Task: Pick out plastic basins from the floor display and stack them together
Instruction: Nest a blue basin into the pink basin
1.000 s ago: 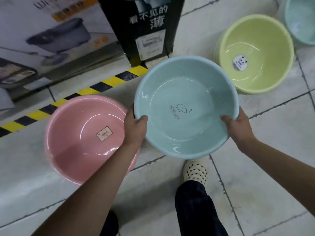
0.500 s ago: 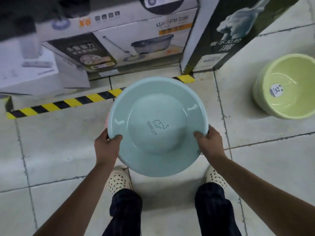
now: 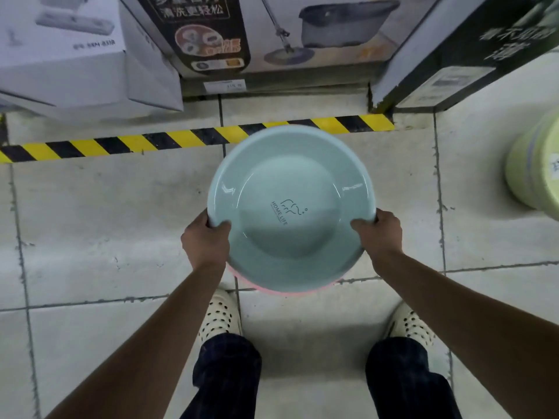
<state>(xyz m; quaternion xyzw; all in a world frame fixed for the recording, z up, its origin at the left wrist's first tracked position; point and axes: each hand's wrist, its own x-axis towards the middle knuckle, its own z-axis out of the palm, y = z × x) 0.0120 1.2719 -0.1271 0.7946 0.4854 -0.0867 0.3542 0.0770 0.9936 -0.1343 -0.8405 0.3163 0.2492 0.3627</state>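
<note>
A round pale blue plastic basin, printed inside with a small elephant outline and the words HOME LIFE, is held out over the grey tiled floor in front of the person's body. The left hand grasps its near-left rim, thumb hooked over the edge into the bowl, and the right hand grasps the near-right rim in the same way. Directly beneath the blue basin a pink plastic basin shows only as a thin crescent of rim along the near side; whether the two touch cannot be told. A light green plastic basin sits on the floor well apart at the right edge. Beyond the basins a yellow-and-black striped tape runs across the tiles, with cardboard mop boxes stacked behind it. Two cream perforated clogs and dark trouser legs stand below.
</note>
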